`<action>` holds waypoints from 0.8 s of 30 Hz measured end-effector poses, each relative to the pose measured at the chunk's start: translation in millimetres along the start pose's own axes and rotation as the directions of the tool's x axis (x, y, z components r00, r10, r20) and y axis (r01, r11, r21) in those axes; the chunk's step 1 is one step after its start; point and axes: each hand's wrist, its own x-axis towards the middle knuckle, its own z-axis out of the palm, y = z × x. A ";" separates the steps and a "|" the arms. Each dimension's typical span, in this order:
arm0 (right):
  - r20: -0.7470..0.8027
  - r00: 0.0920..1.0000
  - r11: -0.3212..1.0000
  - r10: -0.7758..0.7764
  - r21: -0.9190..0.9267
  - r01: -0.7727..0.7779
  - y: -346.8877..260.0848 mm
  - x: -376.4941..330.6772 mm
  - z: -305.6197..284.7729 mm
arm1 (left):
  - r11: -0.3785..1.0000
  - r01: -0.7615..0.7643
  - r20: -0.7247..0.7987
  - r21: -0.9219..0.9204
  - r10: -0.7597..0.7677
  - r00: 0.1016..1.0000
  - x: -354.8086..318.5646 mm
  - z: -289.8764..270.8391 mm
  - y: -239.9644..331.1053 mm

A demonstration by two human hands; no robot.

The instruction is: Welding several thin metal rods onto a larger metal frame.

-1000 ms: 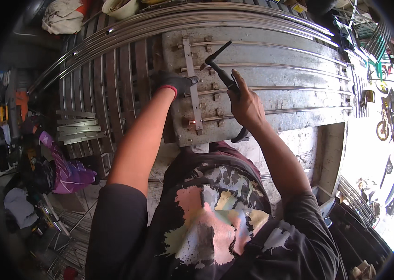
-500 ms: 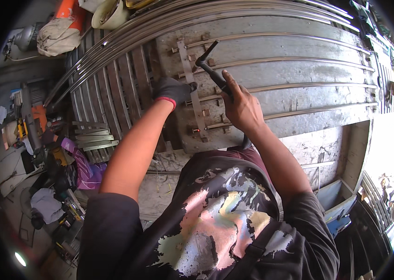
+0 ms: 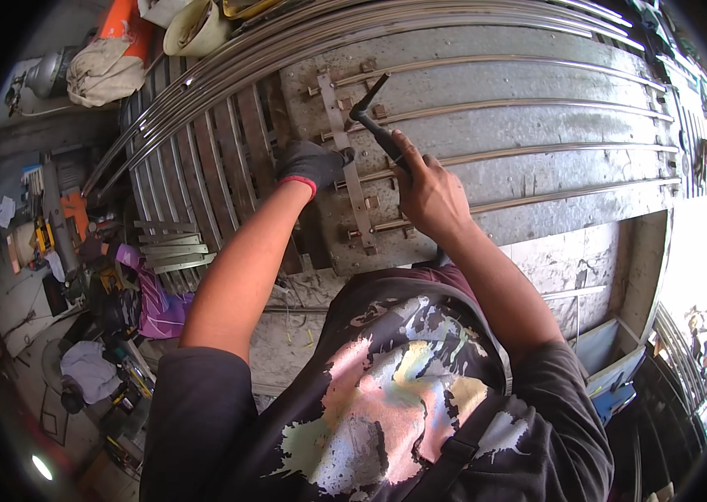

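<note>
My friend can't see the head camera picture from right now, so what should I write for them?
A person's bare right hand holds a black torch-like tool above a grey tabletop, while the dark-gloved left hand is at a flat metal strip. Four long metal rods run across the tabletop toward the right.

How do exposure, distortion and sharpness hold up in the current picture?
In the head view, the background at far right is blown out to white; in the head view, the long metal rods bow within a black fisheye rim; in the head view, the right hand and black torch look reasonably clear.
</note>
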 end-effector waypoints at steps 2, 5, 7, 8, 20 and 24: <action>-0.008 1.000 1.000 -0.010 -0.008 0.010 -0.3 -1.1 1.2 | 0.997 -0.033 0.013 0.077 0.032 0.999 -2.2 -2.5 4.4; -0.012 1.000 1.000 -0.015 -0.018 0.015 -3.6 -2.2 1.2 | 0.986 -0.098 -0.049 0.137 0.106 0.993 0.5 5.0 -0.2; -0.008 1.000 1.000 -0.011 -0.018 0.011 -5.9 -2.6 0.3 | 0.984 -0.130 -0.126 0.125 0.146 0.981 6.7 12.8 -7.3; -0.007 1.000 1.000 -0.011 -0.019 0.011 -5.7 -2.7 0.3 | 0.981 -0.136 -0.120 0.139 0.153 0.981 7.7 12.9 -6.7; 0.005 0.999 0.999 0.040 0.002 -0.040 -10.2 -3.3 -4.5 | 0.983 -0.130 -0.102 0.133 0.144 0.984 4.5 11.0 -3.9; 0.023 1.000 0.999 -0.019 -0.038 0.020 -7.4 -3.3 -1.4 | 0.963 -0.208 -0.093 0.173 0.226 0.970 21.2 20.6 -15.6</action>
